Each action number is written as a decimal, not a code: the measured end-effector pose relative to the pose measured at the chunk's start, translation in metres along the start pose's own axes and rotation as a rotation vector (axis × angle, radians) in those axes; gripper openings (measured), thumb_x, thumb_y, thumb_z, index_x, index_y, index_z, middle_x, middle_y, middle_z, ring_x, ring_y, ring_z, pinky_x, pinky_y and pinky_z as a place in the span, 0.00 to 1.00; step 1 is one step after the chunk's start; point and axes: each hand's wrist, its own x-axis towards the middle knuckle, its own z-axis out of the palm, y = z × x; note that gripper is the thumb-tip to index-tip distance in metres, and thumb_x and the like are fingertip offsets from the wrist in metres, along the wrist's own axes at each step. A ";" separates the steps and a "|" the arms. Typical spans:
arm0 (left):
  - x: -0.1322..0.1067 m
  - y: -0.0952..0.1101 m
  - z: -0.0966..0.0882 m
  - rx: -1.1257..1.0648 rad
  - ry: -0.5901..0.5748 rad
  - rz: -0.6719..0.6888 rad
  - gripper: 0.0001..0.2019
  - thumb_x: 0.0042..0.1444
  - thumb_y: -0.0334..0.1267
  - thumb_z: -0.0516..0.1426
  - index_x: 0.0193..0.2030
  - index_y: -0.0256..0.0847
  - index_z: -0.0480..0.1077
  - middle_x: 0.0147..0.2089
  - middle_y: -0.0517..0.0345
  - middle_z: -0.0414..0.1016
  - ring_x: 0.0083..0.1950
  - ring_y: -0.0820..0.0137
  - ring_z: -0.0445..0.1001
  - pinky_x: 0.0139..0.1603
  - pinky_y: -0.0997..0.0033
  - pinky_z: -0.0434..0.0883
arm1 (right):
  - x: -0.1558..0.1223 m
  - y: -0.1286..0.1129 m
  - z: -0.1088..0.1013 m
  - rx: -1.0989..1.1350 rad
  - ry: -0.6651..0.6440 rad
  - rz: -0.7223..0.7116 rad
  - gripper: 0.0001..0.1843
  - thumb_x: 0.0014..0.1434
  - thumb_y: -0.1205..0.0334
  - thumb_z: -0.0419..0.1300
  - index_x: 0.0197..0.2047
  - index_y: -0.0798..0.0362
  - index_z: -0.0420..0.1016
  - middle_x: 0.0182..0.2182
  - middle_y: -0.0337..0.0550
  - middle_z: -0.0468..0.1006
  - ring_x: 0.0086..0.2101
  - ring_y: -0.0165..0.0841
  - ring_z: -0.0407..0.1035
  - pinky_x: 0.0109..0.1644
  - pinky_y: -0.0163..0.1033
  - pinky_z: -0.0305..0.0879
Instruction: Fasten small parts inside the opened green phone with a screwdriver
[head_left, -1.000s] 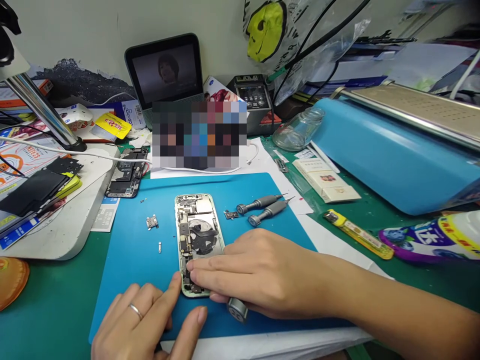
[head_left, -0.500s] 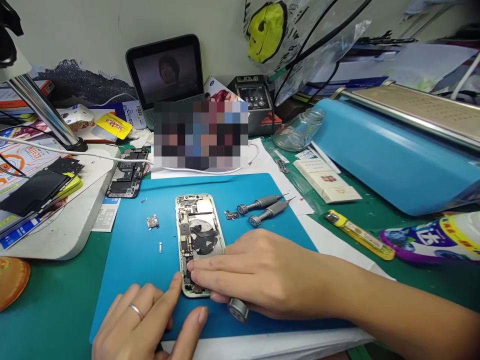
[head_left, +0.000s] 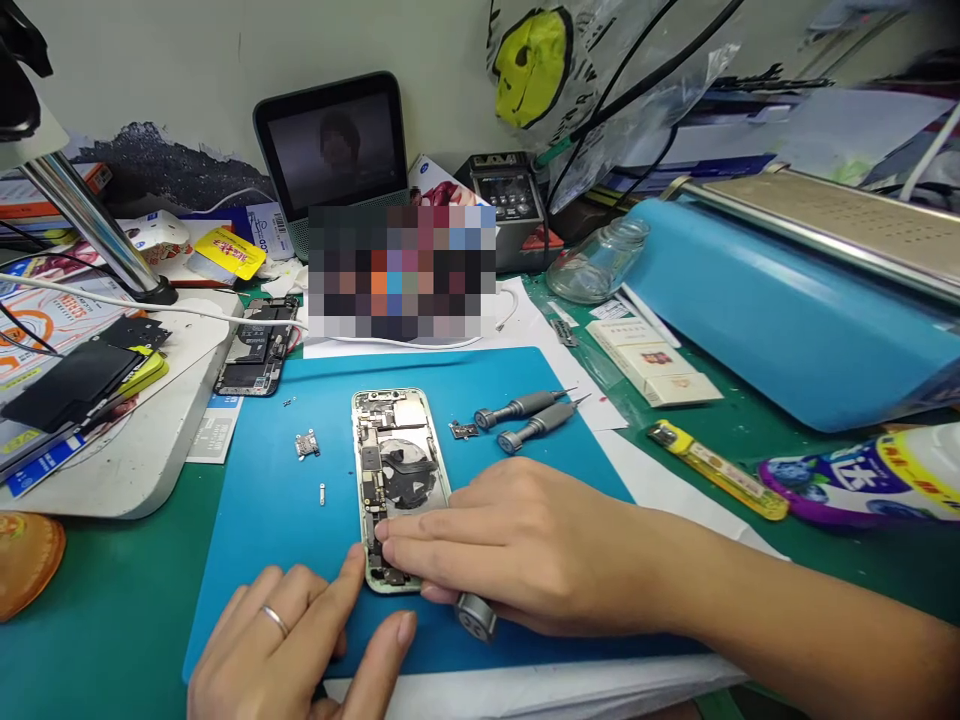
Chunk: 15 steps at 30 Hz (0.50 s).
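An opened smartphone (head_left: pixel 409 440) with its inner boards exposed lies upright on a blue work mat (head_left: pixel 255 560). My right hand (head_left: pixel 517 550) rests over its lower right side, index and middle fingertips pressed on parts near the bottom left. From under this hand pokes the round end of a grey screwdriver (head_left: pixel 476 617), tucked in the curled fingers; its tip is hidden. My left hand (head_left: pixel 292 640), with a ring on one finger, touches the phone's lower left edge with the index fingertip. Its thumb is spread away and nothing shows in it.
Two grey screwdrivers (head_left: pixel 544 420) and a small metal part (head_left: pixel 463 430) lie right of the phone. A small bracket (head_left: pixel 307 444) and a tiny strip (head_left: pixel 322 495) lie left. Around the mat are another opened phone (head_left: pixel 256 345), a yellow cutter (head_left: pixel 716 470) and a glass jar (head_left: pixel 600 260).
Both hands and the phone stay practically in place. The camera view has shifted very slightly.
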 end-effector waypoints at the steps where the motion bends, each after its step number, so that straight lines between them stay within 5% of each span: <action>1: 0.000 0.001 0.001 -0.002 0.016 -0.007 0.20 0.66 0.55 0.57 0.52 0.46 0.81 0.22 0.61 0.67 0.26 0.72 0.69 0.27 0.74 0.68 | 0.000 0.000 0.000 -0.002 -0.003 0.001 0.11 0.74 0.67 0.52 0.53 0.57 0.74 0.51 0.42 0.84 0.38 0.28 0.81 0.29 0.37 0.69; 6: 0.001 0.001 0.001 0.002 0.027 -0.014 0.20 0.66 0.55 0.57 0.52 0.46 0.81 0.22 0.61 0.67 0.26 0.72 0.69 0.27 0.75 0.68 | 0.001 0.001 -0.001 0.000 -0.005 0.000 0.11 0.74 0.66 0.52 0.53 0.58 0.74 0.51 0.43 0.84 0.38 0.28 0.81 0.29 0.37 0.69; 15: 0.004 -0.009 -0.009 -0.021 -0.147 0.141 0.19 0.62 0.42 0.65 0.58 0.39 0.75 0.25 0.66 0.68 0.25 0.76 0.68 0.26 0.74 0.68 | 0.001 -0.001 -0.001 0.011 -0.001 0.008 0.11 0.73 0.66 0.53 0.52 0.58 0.75 0.51 0.42 0.84 0.37 0.28 0.81 0.28 0.37 0.69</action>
